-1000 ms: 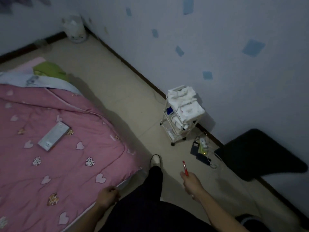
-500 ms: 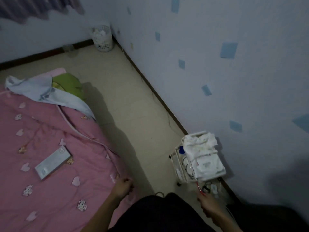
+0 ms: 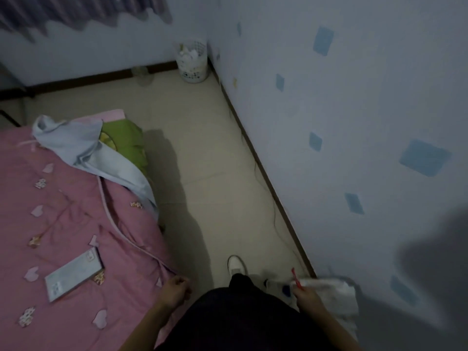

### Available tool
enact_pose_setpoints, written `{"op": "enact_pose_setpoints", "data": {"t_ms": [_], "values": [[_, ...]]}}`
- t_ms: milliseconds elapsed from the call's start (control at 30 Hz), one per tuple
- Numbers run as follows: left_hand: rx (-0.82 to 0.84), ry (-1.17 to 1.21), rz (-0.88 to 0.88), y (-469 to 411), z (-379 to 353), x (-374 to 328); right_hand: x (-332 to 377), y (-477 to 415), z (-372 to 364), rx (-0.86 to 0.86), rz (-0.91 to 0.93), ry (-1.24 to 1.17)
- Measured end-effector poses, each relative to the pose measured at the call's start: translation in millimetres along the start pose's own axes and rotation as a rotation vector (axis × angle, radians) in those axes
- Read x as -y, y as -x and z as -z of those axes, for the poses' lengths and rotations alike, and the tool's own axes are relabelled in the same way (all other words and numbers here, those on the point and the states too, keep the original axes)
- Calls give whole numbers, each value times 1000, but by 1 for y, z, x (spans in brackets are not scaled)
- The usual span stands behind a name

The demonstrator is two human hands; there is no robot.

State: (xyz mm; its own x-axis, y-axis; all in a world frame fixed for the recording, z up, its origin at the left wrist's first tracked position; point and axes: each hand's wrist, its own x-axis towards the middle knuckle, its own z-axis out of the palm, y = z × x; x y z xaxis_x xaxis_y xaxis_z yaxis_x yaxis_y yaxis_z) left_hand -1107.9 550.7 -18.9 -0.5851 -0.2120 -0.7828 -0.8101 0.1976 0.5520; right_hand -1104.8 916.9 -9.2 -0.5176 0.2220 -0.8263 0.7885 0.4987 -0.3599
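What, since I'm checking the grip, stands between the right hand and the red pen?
Nothing visible: the right hand holds the red pen by its lower end, its tip pointing up beside the white cloths.

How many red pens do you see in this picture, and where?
1. The red pen is pinched in the right hand, at the lower right, over the white towels by the wall. Others may lie hidden under the towels.

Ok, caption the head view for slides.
Beside a pink quilt, right hand holds a red pen; left hand curls at its edge.
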Motion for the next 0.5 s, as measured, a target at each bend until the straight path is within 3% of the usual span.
{"op": "enact_pose_setpoints", "data": {"t_ms": [267, 500], "values": [[-156, 180, 82, -64, 39, -88, 203, -83, 41, 97, 107, 173], [-223, 273, 145, -128, 64, -152, 358, -154, 38, 134, 178, 177]]}}
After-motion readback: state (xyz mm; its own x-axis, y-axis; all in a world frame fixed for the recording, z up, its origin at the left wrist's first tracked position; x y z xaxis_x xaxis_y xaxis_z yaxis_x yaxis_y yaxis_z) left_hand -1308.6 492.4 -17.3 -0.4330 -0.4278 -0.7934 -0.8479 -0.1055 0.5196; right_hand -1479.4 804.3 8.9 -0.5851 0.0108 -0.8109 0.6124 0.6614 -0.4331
